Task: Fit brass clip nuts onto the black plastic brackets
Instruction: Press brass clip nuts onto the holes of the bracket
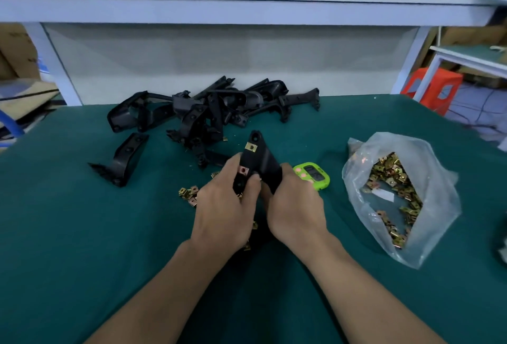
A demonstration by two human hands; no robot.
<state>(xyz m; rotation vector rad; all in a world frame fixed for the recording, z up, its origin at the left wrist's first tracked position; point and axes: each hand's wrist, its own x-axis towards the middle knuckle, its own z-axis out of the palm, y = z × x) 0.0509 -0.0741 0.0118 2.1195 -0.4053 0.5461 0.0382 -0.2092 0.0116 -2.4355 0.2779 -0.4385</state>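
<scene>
Both forearms reach in from the bottom edge and meet over the green table (82, 234). The left hand (225, 206) and the right hand (296, 206) are close together, each with fingers curled round the lower part of one black bracket (264, 159) held just above the cloth. I see one brass clip nut (250, 146) seated near the bracket's upper end and a second nut (243, 170) lower on the same edge, right by the left thumb; whether that one is fully home I cannot tell. The bracket's long axis runs up and away from me, and its rounded, holed tip points toward the pile of brackets (208, 107) at the far side of the table. I judge the bracket to be light, stiff moulded plastic, not fragile, so a firm grip low on the body, clear of the edge that takes the nuts, should suit it. The nuts look small, springy and hard-edged, and probably slip when pinched. I would take one by its flat faces and push its open mouth over the edge until hole meets hole. Loose nuts (188, 192) lie on the cloth just left of the left hand. Many more fill the plastic bag (428, 157) to the right, and a green timer (312, 176) sits just beyond the right hand.
</scene>
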